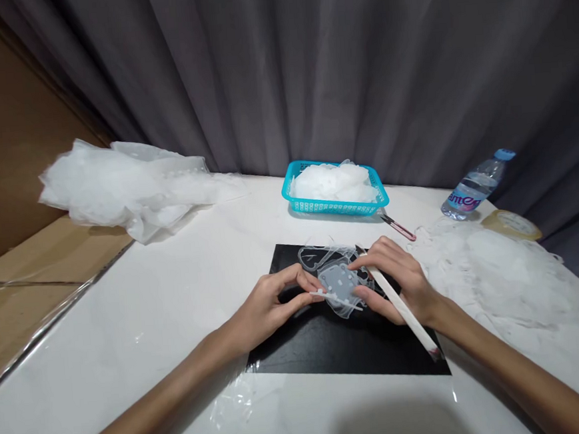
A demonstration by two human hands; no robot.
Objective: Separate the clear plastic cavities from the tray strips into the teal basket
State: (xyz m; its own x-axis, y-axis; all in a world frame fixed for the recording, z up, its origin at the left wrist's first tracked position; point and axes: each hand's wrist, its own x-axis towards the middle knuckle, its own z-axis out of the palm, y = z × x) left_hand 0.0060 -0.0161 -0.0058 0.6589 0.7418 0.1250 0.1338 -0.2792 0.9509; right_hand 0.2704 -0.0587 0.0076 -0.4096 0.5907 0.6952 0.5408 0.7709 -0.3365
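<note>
water bottle (477, 185) label, partly readable letters "me", rest unclear

Grey pleated curtain (307, 62) hangs behind a white glossy table (127, 323)

**Open in front, crowded at the back and right**

The table (142, 322) lies bare left of the black mat (340, 347). Behind it, a basket (335, 196) and pen (398, 227) block; film scraps (494, 274), bottle (478, 189) and tape roll (513, 225) crowd the right, a bag heap (126, 183) the far left.

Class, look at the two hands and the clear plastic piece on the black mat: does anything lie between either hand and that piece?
Nothing visible does. The left hand and right hand both already touch the clear plastic piece directly, over the black mat.
</note>
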